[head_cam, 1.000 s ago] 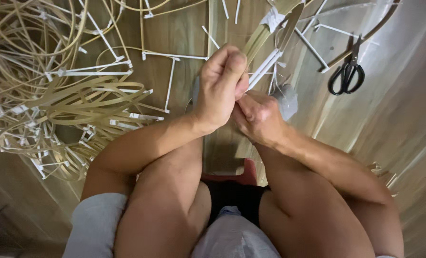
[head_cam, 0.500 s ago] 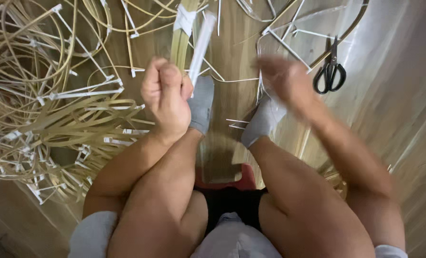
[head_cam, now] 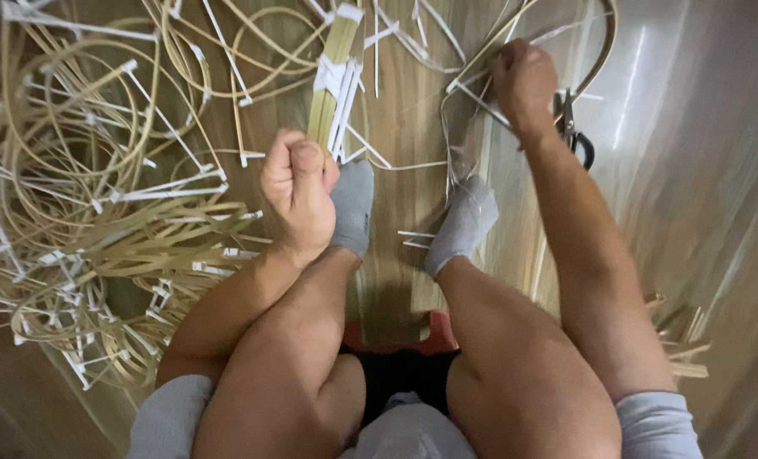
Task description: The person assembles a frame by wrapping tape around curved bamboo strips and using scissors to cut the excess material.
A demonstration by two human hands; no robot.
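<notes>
Seated on red stool, grey-socked feet on the floor. Left hand clenched in a fist over the left foot, seemingly gripping the strip bundle, which lies just beyond, long axis pointing away. Right hand farther out, fingers curled on a loose strip beside scissors.

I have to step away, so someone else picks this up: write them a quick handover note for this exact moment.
Left hand: fist closed on a flat bundle of cane strips, taped white near its top.
Right hand: reaching forward, gripping a loose cane strip beside the black scissors.
Big tangle of taped strips lies left on the wood floor.
Done: one bundle taped.
Left: the loose pile is unbundled.
</notes>
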